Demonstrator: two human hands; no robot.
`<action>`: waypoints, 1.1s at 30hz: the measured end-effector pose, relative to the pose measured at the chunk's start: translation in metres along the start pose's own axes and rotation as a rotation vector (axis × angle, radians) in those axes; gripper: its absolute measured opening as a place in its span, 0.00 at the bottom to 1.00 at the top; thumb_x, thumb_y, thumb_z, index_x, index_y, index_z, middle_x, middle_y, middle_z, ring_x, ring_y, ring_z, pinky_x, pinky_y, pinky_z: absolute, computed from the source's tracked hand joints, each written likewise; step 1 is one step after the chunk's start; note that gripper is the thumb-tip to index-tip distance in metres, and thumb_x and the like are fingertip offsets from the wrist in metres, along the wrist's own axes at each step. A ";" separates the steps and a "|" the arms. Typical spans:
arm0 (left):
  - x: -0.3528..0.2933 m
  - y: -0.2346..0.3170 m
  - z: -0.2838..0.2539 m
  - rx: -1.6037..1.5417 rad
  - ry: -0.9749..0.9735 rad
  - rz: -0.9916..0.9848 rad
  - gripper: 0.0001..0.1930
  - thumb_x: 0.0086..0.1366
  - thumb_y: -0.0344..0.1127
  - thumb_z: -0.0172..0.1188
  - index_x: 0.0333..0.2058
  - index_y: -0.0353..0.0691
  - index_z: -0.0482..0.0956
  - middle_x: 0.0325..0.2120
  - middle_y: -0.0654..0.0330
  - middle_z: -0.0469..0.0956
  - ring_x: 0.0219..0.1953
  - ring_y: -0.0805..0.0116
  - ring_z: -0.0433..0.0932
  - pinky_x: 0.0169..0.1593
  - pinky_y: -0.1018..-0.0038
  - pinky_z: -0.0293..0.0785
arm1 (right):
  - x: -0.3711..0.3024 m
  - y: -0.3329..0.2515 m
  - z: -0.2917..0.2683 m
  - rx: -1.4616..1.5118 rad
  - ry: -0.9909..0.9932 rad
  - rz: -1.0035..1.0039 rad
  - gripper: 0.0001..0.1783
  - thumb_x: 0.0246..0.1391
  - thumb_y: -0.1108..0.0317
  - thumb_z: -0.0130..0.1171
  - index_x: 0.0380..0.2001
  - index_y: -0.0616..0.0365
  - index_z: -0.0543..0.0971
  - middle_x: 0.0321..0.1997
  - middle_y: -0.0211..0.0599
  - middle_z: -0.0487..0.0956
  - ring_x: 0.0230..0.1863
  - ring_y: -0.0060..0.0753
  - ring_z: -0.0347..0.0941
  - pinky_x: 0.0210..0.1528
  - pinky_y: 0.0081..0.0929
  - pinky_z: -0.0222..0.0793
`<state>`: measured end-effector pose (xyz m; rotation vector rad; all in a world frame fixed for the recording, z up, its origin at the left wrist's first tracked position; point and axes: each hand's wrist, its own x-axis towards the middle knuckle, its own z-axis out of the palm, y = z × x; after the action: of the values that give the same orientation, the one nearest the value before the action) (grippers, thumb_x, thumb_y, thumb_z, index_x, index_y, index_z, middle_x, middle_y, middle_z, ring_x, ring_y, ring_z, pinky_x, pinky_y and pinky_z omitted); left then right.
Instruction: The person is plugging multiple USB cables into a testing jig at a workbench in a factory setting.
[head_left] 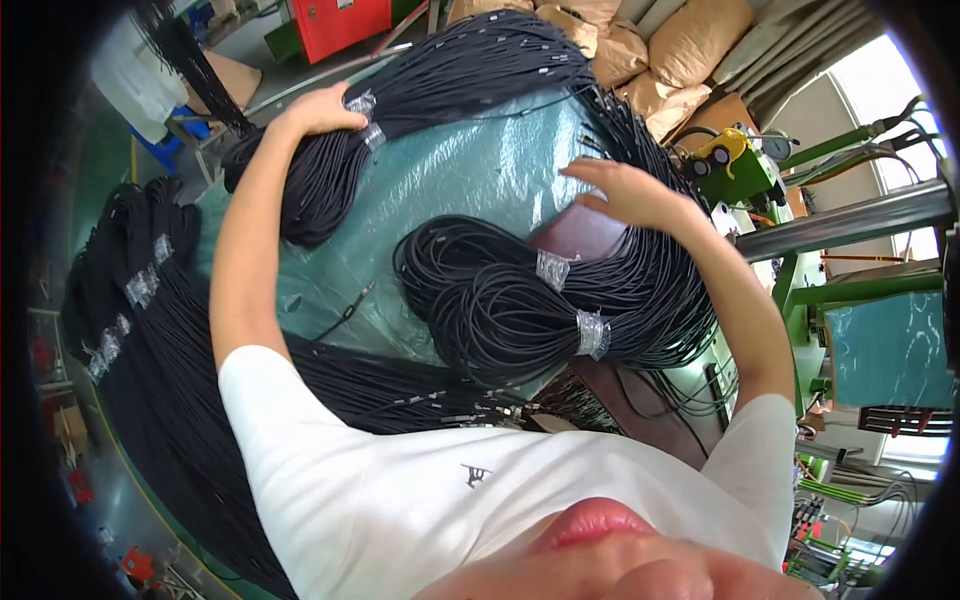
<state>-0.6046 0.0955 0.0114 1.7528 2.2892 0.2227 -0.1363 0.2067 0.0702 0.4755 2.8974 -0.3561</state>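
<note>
My left hand grips a bundle of thin black cables beside its clear plastic wrap, at the far left of a table covered in green sheeting. Loose lengths of that bundle fan out to the far right. My right hand is open above the right side of the table, fingers stretched out, nothing in them. Below it lies a smooth brownish-purple surface. Nearer to me, another coiled cable bundle is bound with two clear plastic wraps.
More wrapped black cable bundles hang along the left edge and run across the near side. Tan sacks are piled at the back right, by a green machine with a metal bar. A red cabinet stands behind the table.
</note>
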 end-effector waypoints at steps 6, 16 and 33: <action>0.021 -0.036 0.023 -0.052 -0.023 0.129 0.60 0.48 0.67 0.65 0.72 0.41 0.46 0.70 0.42 0.51 0.71 0.48 0.54 0.71 0.62 0.53 | -0.068 -0.068 0.019 0.158 0.020 -0.047 0.30 0.58 0.58 0.60 0.63 0.52 0.68 0.61 0.48 0.73 0.61 0.52 0.69 0.62 0.42 0.66; -0.004 0.064 0.007 0.157 0.291 0.101 0.44 0.62 0.71 0.52 0.66 0.43 0.61 0.58 0.44 0.71 0.61 0.49 0.70 0.61 0.57 0.66 | -0.093 -0.052 0.074 -0.012 0.133 0.081 0.41 0.43 0.53 0.71 0.61 0.50 0.69 0.50 0.38 0.72 0.54 0.44 0.69 0.59 0.41 0.62; -0.109 0.307 0.087 -0.024 -0.161 0.578 0.29 0.46 0.49 0.71 0.40 0.35 0.73 0.30 0.48 0.81 0.37 0.45 0.80 0.40 0.56 0.77 | -0.109 -0.077 0.088 -0.328 0.897 0.075 0.27 0.42 0.61 0.69 0.49 0.50 0.76 0.45 0.32 0.75 0.50 0.34 0.72 0.58 0.45 0.62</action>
<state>-0.2683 0.0696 0.0223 2.2845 1.6177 0.1998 -0.0486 0.0809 0.0260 0.8512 3.6437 0.4750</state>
